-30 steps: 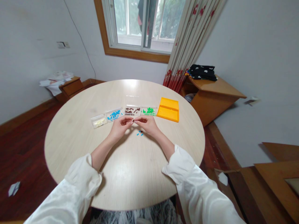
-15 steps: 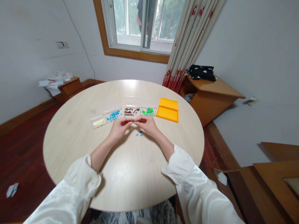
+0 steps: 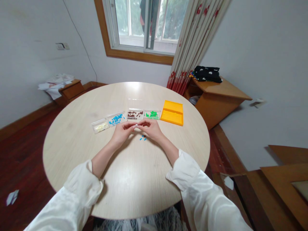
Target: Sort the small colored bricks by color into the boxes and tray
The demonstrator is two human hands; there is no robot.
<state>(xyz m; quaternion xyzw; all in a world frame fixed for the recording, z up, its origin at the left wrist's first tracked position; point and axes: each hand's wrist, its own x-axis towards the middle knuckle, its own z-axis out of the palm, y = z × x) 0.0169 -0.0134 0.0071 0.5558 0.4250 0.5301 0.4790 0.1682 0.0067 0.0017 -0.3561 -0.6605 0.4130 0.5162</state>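
My left hand and my right hand meet fingertip to fingertip over the middle of the round table. Both pinch one tiny piece, whitish with dark spots, too small to make out fully. Just below my right hand lie a few small blue pieces and a dark one. Beyond my hands stand clear boxes: one with pale yellow pieces, one with blue pieces, one with dark brown pieces and one with green pieces.
An open yellow case lies right of the boxes. Behind the table are a window and a curtain. A wooden cabinet with dark cloth stands at the back right, a small one with papers at the back left.
The piece between my fingertips looked dark before and now shows a whitish face. My hands have otherwise barely moved, and the view has shifted slightly.
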